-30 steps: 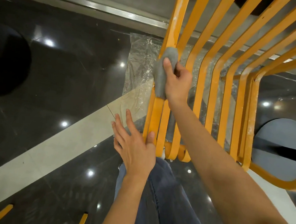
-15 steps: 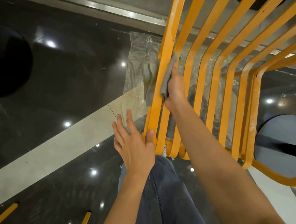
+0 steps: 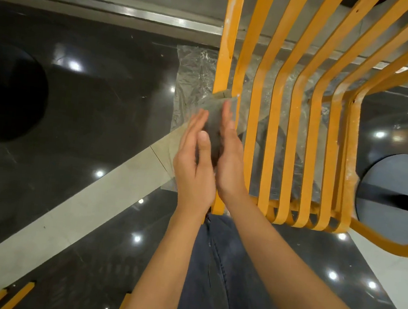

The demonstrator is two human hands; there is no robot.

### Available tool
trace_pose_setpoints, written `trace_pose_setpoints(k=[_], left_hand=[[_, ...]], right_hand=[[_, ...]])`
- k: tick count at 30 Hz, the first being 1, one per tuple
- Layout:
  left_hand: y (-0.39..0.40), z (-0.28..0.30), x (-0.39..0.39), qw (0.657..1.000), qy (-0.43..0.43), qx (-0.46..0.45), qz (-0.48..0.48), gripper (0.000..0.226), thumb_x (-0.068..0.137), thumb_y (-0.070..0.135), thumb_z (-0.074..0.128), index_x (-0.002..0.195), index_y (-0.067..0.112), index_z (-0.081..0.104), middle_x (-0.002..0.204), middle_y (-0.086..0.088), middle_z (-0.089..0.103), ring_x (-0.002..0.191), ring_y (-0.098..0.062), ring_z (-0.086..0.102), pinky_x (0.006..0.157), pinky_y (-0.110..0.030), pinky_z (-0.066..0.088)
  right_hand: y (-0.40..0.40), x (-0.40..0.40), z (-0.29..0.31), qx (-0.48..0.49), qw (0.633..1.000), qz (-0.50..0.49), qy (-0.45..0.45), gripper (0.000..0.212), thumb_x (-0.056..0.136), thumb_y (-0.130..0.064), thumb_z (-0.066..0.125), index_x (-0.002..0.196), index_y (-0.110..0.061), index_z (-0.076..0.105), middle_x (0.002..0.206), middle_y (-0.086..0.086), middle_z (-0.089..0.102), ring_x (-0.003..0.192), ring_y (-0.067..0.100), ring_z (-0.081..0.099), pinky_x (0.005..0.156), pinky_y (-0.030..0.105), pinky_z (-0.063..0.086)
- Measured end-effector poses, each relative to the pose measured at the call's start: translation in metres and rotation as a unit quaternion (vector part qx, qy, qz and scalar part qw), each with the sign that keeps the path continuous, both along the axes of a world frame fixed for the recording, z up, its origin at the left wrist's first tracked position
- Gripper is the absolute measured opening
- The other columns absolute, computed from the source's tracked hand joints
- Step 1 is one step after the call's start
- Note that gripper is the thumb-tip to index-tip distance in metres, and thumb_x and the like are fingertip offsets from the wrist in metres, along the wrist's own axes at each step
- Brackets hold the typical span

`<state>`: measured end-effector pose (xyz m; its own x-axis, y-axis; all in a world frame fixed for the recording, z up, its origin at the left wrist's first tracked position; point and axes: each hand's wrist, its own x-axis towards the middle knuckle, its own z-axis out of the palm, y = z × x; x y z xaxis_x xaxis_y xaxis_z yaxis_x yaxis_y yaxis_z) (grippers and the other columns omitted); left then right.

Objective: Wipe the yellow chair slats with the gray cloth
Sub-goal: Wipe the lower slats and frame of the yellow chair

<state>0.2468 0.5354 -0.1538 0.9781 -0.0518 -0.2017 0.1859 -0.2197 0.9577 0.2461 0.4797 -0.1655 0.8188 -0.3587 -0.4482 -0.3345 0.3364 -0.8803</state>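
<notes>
Pressing flat between left hand (image 3: pixel 194 168) and right hand (image 3: pixel 230 157), the cloth (image 3: pixel 213 120) lies along the outermost slat (image 3: pixel 227 44), fingers straight.

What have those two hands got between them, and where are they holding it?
The gray cloth, pressed between the left hand and right hand at its lower part; its upper edge pokes out above the fingers.

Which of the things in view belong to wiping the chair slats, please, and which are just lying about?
Part of the job:
gray cloth, pressed between both palms
yellow chair slats
left hand
right hand

Just lying about:
clear plastic sheet on the floor under the chair
round dark table base
</notes>
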Motion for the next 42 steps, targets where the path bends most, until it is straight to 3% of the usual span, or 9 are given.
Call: trace_pose_setpoints(k=[5, 9, 13, 19, 23, 27, 33, 39, 42], left_hand=[[-0.029, -0.017, -0.001, 0.994, 0.075, 0.072, -0.036, 0.053, 0.104, 0.034, 0.029, 0.153, 0.015, 0.025, 0.163, 0.003, 0.019, 0.151, -0.008, 0.010, 0.124, -0.042, 0.014], [-0.046, -0.021, 0.025, 0.959, 0.060, 0.268, -0.076, 0.059, 0.106, 0.029, 0.032, 0.157, 0.020, 0.005, 0.163, 0.002, 0.017, 0.145, -0.020, 0.028, 0.113, -0.044, 0.032], [-0.052, -0.026, 0.069, 0.944, 0.122, 0.292, -0.097, 0.049, 0.107, 0.039, 0.021, 0.147, 0.012, 0.030, 0.145, -0.010, 0.048, 0.127, -0.031, 0.050, 0.088, -0.039, 0.040], [-0.034, -0.044, 0.097, 0.973, 0.217, 0.033, -0.075, 0.056, 0.103, 0.052, 0.028, 0.136, 0.013, 0.051, 0.126, -0.006, 0.063, 0.117, -0.022, 0.060, 0.103, -0.040, 0.048], [-0.007, -0.045, 0.076, 0.881, 0.436, -0.168, -0.076, 0.062, 0.103, 0.054, 0.025, 0.126, 0.008, 0.059, 0.107, -0.013, 0.072, 0.088, -0.027, 0.071, 0.081, -0.039, 0.057], [-0.007, -0.050, 0.093, 0.831, 0.503, -0.219, -0.093, 0.063, 0.104, 0.050, 0.021, 0.104, 0.008, 0.068, 0.081, -0.009, 0.071, 0.064, -0.024, 0.066, 0.069, -0.037, 0.052], [-0.044, -0.053, 0.149, 0.859, 0.439, -0.259, -0.056, 0.055, 0.105, 0.047, 0.029, 0.101, 0.007, 0.066, 0.085, -0.007, 0.073, 0.069, -0.017, 0.067, 0.070, -0.032, 0.052], [-0.019, -0.065, 0.121, 0.799, 0.511, -0.294, -0.117, 0.055, 0.105, 0.047, 0.025, 0.107, 0.009, 0.065, 0.074, -0.003, 0.064, 0.062, -0.015, 0.057, 0.060, -0.026, 0.051], [-0.037, -0.064, 0.156, 0.819, 0.484, -0.287, -0.110, 0.056, 0.104, 0.047, 0.026, 0.112, 0.006, 0.063, 0.080, -0.007, 0.066, 0.066, -0.019, 0.059, 0.063, -0.031, 0.053]], right_hand=[[-0.021, -0.023, 0.013, 0.275, 0.945, -0.177, 0.005, 0.070, 0.085, -0.054, 0.048, 0.151, -0.032, 0.036, 0.150, 0.009, 0.050, 0.134, 0.020, 0.053, 0.112, 0.039, 0.043], [-0.019, -0.033, 0.005, 0.111, 0.979, -0.146, 0.085, 0.041, 0.107, -0.030, 0.037, 0.139, -0.013, 0.055, 0.137, 0.003, 0.063, 0.127, 0.011, 0.058, 0.113, 0.034, 0.043], [-0.015, -0.027, 0.004, 0.022, 0.965, -0.234, 0.120, 0.027, 0.106, -0.013, 0.044, 0.121, -0.005, 0.066, 0.120, 0.008, 0.070, 0.116, 0.023, 0.064, 0.102, 0.041, 0.051], [-0.017, -0.029, -0.009, -0.043, 0.958, -0.261, 0.107, 0.020, 0.096, -0.008, 0.053, 0.108, -0.013, 0.069, 0.111, 0.007, 0.071, 0.110, 0.028, 0.065, 0.100, 0.054, 0.050], [-0.015, -0.032, -0.011, -0.058, 0.956, -0.268, 0.100, 0.020, 0.098, -0.001, 0.052, 0.107, -0.007, 0.069, 0.107, 0.010, 0.072, 0.106, 0.024, 0.067, 0.098, 0.049, 0.052], [-0.006, -0.028, -0.005, -0.124, 0.955, -0.254, 0.086, 0.022, 0.099, -0.002, 0.052, 0.111, -0.009, 0.068, 0.110, 0.005, 0.070, 0.106, 0.015, 0.065, 0.093, 0.034, 0.053], [0.009, -0.018, -0.006, -0.275, 0.948, -0.149, 0.056, 0.022, 0.093, -0.003, 0.065, 0.111, -0.014, 0.070, 0.109, -0.004, 0.065, 0.103, 0.012, 0.062, 0.084, 0.029, 0.053], [0.015, -0.015, -0.013, -0.213, 0.953, -0.164, 0.141, 0.029, 0.081, -0.014, 0.082, 0.099, -0.030, 0.067, 0.095, -0.012, 0.067, 0.086, 0.002, 0.065, 0.065, 0.012, 0.049], [0.014, -0.012, -0.013, -0.192, 0.950, -0.181, 0.166, 0.021, 0.078, -0.015, 0.084, 0.095, -0.023, 0.074, 0.084, -0.012, 0.070, 0.078, -0.001, 0.065, 0.060, 0.009, 0.047]])
